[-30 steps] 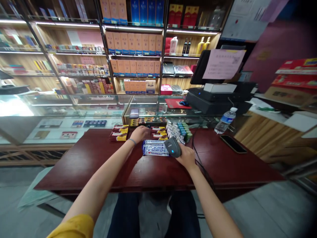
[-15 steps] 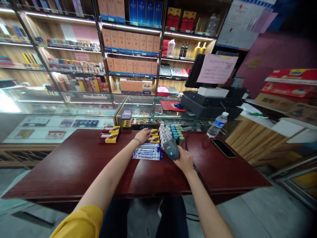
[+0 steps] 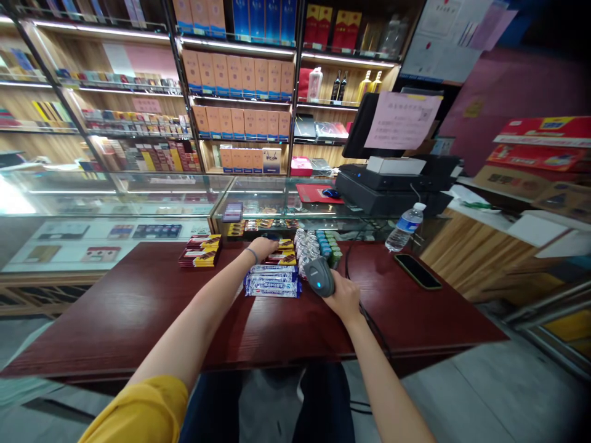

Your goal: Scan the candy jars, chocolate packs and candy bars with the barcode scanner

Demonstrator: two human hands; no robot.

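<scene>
The left arm stretches out across the dark red wooden table point(image 3: 138, 307), forearm pointing to about 1 o'clock, with a thin grey band on the wrist. The left hand point(image 3: 264, 247) lies palm down with fingers bent on the near-left end of the stack of red-and-yellow wrapped bars point(image 3: 286, 253). Whether the fingers grip a bar cannot be told.

The right arm comes in from 5 o'clock, its wrist bent slightly up. The right hand point(image 3: 345, 296) is wrapped round the handle of the grey handheld barcode scanner point(image 3: 319, 277). The scanner's head shows a blue light and tilts toward 11 o'clock, just beside the right end of the blue-and-white wrapped packs point(image 3: 271, 284).

Those packs lie flat between the two hands, at 6 o'clock from the bars. A black cable point(image 3: 376, 335) trails from the scanner hand toward 5 o'clock. Small silver- and green-capped bottles point(image 3: 318, 245) stand at 3 o'clock of the bars. A second red-and-yellow stack point(image 3: 199, 252) lies well apart at 9 o'clock.
</scene>
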